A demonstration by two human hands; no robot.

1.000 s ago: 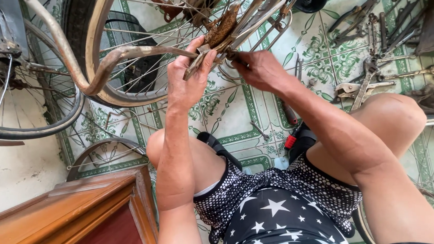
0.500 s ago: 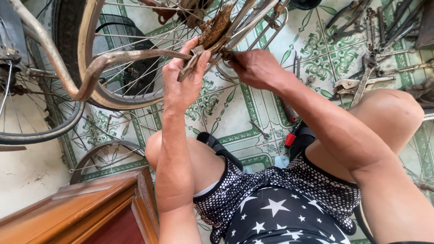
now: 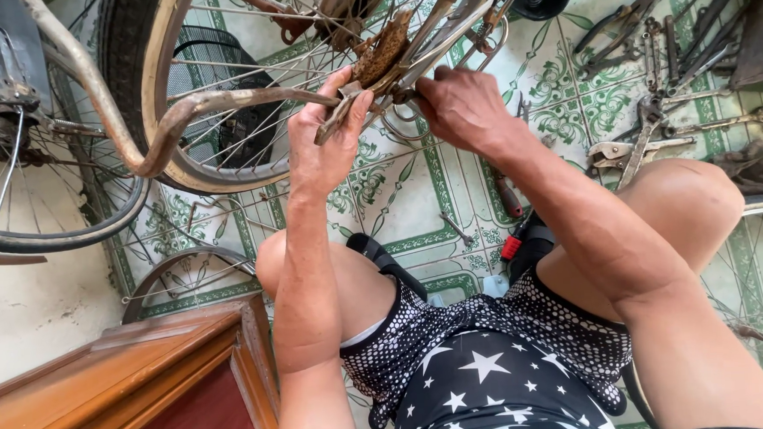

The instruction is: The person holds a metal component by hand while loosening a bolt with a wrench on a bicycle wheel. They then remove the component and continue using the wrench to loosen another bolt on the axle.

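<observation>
A: Start at the left. What's there?

B: A bicycle wheel (image 3: pixel 19 170) at the edge, then a rusty bent frame tube (image 3: pixel 180 120) curving across a second wheel rim (image 3: pixel 158 95). A wooden cabinet (image 3: pixel 123 380) fills the lower left corner.

A: And the hands?

B: The left hand (image 3: pixel 323 148) is raised, wrist straight, fingers and thumb pinched around a flat rusty metal piece (image 3: pixel 343 113) that sits just below the rusty sprocket (image 3: pixel 381 47) at the wheel's hub. The right hand (image 3: pixel 463 108) comes in from the other side, knuckles up, fingers curled tight at the same spot. What exactly it grips is hidden under the fingers, so I cannot tell.

A: How far along does the work look?

B: My guess is midway. The metal piece looks attached at the hub, with both hands on it, so nothing seems to have come free yet. The spokes and the sprocket are in place.

A: Further right?

B: Tools lie spread on the green patterned tile floor (image 3: pixel 556 78): pliers (image 3: pixel 623 152) near the right knee, more long tools (image 3: pixel 691 46) beyond, and a red-handled screwdriver (image 3: pixel 508 196) just beside the thigh.
</observation>
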